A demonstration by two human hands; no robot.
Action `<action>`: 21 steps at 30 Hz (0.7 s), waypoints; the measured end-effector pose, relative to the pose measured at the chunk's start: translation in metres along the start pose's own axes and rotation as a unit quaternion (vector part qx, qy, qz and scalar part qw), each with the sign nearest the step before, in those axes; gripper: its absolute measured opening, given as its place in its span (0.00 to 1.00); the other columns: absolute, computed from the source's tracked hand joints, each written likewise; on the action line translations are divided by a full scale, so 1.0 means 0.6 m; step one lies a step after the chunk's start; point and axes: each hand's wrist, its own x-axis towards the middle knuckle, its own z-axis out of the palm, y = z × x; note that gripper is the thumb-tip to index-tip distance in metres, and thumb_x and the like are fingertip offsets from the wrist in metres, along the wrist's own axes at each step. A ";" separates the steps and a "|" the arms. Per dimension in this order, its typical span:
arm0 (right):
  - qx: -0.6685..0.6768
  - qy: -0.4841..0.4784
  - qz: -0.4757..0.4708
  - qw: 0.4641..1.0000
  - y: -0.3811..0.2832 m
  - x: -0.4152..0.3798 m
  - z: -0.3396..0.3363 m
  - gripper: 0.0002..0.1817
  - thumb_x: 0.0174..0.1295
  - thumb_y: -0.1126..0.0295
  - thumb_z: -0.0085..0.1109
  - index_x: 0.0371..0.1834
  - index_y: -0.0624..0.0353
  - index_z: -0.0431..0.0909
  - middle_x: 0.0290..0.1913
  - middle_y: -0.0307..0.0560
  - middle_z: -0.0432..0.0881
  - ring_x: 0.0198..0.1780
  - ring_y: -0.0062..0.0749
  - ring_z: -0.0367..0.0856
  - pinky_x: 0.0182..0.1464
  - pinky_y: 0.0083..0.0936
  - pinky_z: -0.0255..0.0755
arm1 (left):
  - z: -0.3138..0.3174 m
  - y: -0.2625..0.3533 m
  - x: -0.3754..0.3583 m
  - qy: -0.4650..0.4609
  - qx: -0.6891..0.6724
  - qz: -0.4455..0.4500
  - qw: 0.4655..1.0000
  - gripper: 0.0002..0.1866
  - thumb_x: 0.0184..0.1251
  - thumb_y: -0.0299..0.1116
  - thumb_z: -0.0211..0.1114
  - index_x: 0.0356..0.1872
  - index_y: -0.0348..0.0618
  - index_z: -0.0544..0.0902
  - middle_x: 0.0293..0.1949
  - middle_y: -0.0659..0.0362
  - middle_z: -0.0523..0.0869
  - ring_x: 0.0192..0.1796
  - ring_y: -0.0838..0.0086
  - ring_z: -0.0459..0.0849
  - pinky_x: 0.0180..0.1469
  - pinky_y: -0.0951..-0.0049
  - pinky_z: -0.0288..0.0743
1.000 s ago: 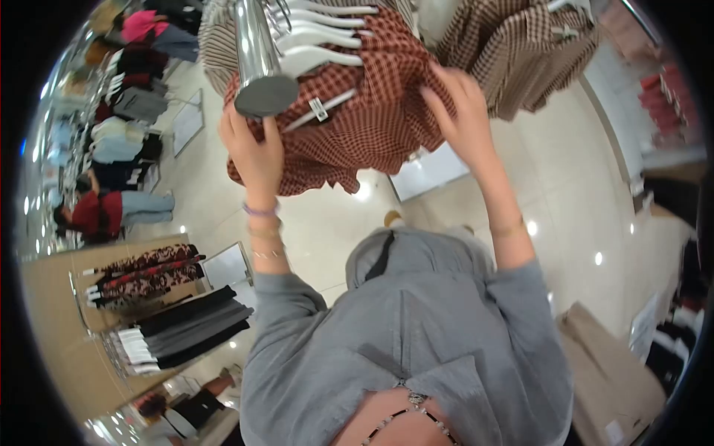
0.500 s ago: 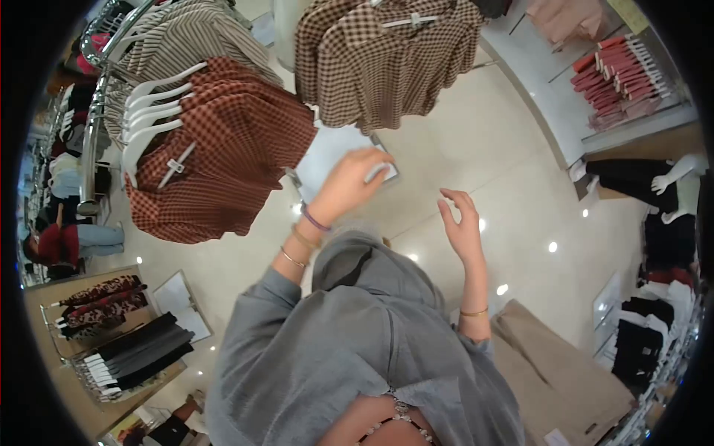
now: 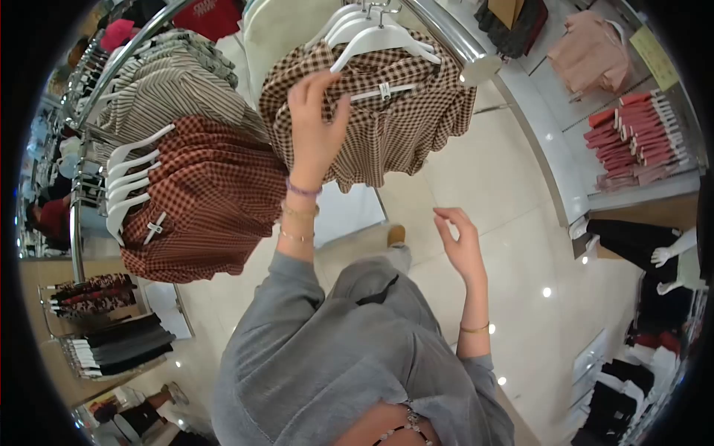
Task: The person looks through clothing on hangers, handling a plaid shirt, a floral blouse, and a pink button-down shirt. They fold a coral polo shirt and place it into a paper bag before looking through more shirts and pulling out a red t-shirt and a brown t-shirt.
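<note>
My left hand [image 3: 316,126] is raised to a brown-and-cream gingham shirt [image 3: 390,141] on a white hanger [image 3: 379,41]. Its fingers overlap the shoulder of the shirt, just below the hanger's arm, with thumb and fingers apart. A white tag [image 3: 384,91] shows inside the collar. More shirts of the same check hang close behind. My right hand [image 3: 461,241] is held out over the floor at waist height, loosely curved, thumb apart from the fingers and nothing in it.
Rust-checked shirts [image 3: 208,201] hang on white hangers to the left, beside striped shirts [image 3: 178,97]. The gingham shirts' rail [image 3: 454,37] ends in a round cap. At right are a wall display of red-pink garments [image 3: 632,141] and a mannequin's legs [image 3: 625,241].
My left hand has moved up and forward to the gingham shirt, its fingers opening. The view has shifted, bringing the hangers and rail into sight. My right hand keeps much the same pose.
</note>
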 end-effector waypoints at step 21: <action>-0.055 -0.006 -0.360 0.931 -0.059 0.502 -0.107 0.13 0.60 0.67 0.66 0.47 0.58 0.81 0.43 0.44 0.78 0.48 0.35 0.74 0.51 0.28 0.70 | 0.053 -0.038 0.069 -0.140 -0.258 -0.312 0.904 0.21 0.67 0.27 0.61 0.61 0.39 0.75 0.51 0.55 0.84 0.50 0.71 0.81 0.57 0.76 0.72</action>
